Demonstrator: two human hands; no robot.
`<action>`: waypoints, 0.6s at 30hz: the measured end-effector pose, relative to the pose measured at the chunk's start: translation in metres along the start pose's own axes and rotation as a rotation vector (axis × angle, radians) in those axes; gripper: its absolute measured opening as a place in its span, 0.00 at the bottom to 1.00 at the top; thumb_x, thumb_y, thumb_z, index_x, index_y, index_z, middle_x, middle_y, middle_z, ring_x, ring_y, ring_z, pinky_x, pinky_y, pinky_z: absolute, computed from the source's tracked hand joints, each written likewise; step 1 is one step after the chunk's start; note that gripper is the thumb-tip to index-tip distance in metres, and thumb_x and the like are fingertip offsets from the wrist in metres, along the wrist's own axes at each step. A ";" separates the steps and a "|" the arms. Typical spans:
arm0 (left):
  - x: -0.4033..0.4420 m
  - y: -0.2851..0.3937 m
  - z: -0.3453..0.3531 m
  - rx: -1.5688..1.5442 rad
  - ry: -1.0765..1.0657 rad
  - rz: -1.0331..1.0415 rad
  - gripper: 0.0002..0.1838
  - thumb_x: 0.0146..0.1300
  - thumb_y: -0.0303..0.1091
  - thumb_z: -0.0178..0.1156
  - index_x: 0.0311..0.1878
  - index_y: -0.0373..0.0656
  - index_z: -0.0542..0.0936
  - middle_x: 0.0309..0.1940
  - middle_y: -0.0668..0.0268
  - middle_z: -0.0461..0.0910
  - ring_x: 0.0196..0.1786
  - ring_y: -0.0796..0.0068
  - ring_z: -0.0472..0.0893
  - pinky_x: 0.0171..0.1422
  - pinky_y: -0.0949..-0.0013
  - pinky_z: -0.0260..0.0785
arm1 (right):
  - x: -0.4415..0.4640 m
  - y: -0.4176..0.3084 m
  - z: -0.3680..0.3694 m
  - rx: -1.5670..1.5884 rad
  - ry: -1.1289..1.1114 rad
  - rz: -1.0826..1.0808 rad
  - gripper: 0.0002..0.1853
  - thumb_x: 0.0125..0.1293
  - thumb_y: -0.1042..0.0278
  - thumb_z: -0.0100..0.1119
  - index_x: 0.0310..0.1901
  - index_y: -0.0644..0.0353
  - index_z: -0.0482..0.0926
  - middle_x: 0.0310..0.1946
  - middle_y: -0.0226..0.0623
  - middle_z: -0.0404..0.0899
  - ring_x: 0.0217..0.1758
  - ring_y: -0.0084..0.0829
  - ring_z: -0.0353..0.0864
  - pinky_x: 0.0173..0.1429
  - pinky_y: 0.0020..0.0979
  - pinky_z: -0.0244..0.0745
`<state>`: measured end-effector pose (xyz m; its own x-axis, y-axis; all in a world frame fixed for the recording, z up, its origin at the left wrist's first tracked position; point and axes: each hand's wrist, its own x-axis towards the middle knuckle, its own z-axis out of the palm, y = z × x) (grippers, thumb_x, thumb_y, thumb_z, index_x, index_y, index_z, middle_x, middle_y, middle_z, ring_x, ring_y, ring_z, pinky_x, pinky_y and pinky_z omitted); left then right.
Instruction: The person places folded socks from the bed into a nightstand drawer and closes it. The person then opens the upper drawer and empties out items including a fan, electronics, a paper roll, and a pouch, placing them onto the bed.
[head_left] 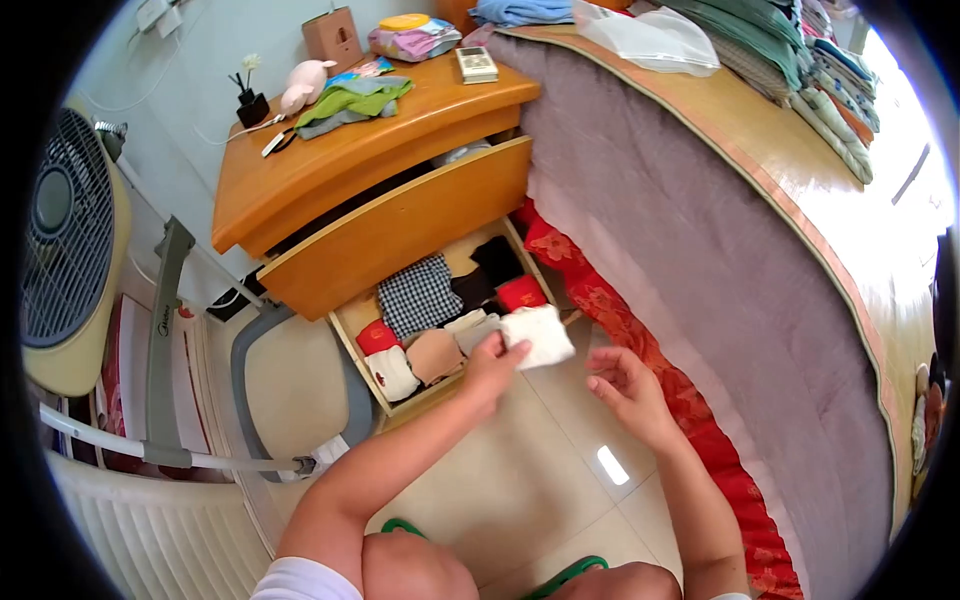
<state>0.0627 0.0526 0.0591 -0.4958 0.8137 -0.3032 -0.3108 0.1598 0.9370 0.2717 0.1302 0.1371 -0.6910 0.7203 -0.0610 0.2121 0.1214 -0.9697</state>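
Note:
My left hand (pixel 492 368) is closed on a folded white cloth (pixel 540 337), held above the front right corner of the lower drawer (pixel 407 402). To its right, my right hand (pixel 622 385) is apart from the cloth, its fingers spread and slightly curled, with nothing in them. Inside the pulled-out drawer lie a checked cloth (pixel 418 296), black items (pixel 497 260), red items (pixel 521 292), a beige piece (pixel 434 356) and a white piece (pixel 393 374).
The upper drawer (pixel 400 225) juts out above the lower one. A wooden cabinet top (pixel 430 95) holds a green cloth and small objects. A fan (pixel 75 240) stands at left. The bed (pixel 700 250) with a red skirt runs along the right.

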 end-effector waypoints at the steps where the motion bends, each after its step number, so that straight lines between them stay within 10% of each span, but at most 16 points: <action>1: 0.010 -0.002 -0.014 -0.005 0.009 0.001 0.17 0.70 0.32 0.60 0.59 0.36 0.75 0.54 0.65 0.81 0.54 0.77 0.79 0.61 0.70 0.70 | 0.001 0.005 0.008 0.022 -0.014 -0.024 0.16 0.68 0.71 0.63 0.55 0.65 0.75 0.44 0.34 0.81 0.45 0.23 0.79 0.51 0.26 0.76; 18: 0.033 -0.021 -0.230 0.372 0.567 0.070 0.16 0.63 0.32 0.64 0.49 0.33 0.74 0.40 0.54 0.84 0.42 0.63 0.84 0.48 0.63 0.75 | -0.005 0.025 0.073 -0.089 -0.287 0.117 0.14 0.70 0.66 0.61 0.51 0.66 0.79 0.38 0.37 0.85 0.38 0.25 0.81 0.47 0.29 0.77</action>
<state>-0.1339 -0.0524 -0.0105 -0.8846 0.4267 -0.1883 -0.0127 0.3816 0.9242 0.2300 0.0793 0.0960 -0.8223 0.5123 -0.2478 0.3527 0.1170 -0.9284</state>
